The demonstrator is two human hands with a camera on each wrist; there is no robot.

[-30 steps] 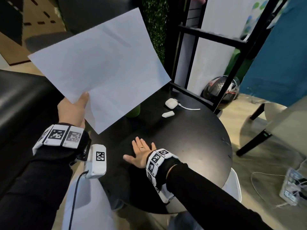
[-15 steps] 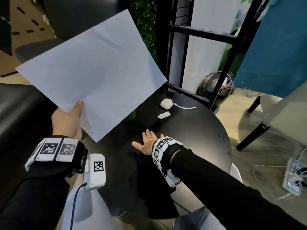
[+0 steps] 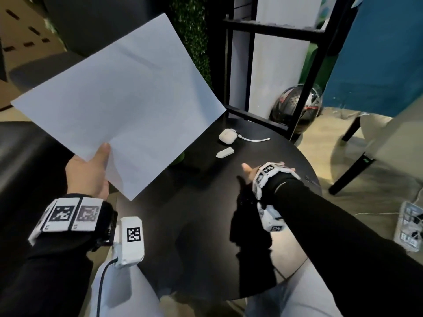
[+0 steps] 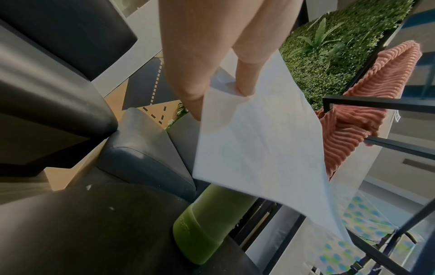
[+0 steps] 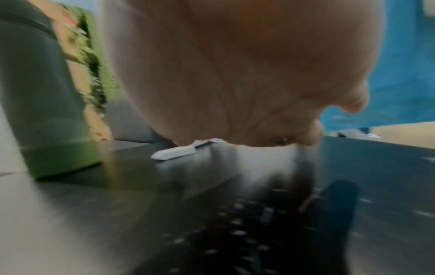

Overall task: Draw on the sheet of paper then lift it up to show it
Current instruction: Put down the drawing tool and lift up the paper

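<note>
A white sheet of paper (image 3: 128, 99) is held up in the air over the left part of the round black table (image 3: 194, 236), tilted, and the side facing me looks blank. My left hand (image 3: 96, 161) pinches its lower left edge, thumb on the near side. In the left wrist view the fingers (image 4: 195, 83) lie behind the sheet (image 4: 259, 148). My right hand (image 3: 248, 170) hovers low over the table's right half, mostly hidden by its wristband. The blurred right wrist view shows a bare palm (image 5: 235, 74) holding nothing. I see no pen.
A green bottle (image 4: 207, 228) stands on the table under the sheet. A white earbud case (image 3: 226, 135) with a cable and a small white piece (image 3: 225, 152) lie at the far side. A black metal frame (image 3: 274, 33) and a helmet (image 3: 295, 106) stand behind, a black sofa (image 3: 23, 156) at left.
My right hand has slid to the right and farther across the table, away from the sheet. My left hand keeps the paper raised, with hardly any shift.
</note>
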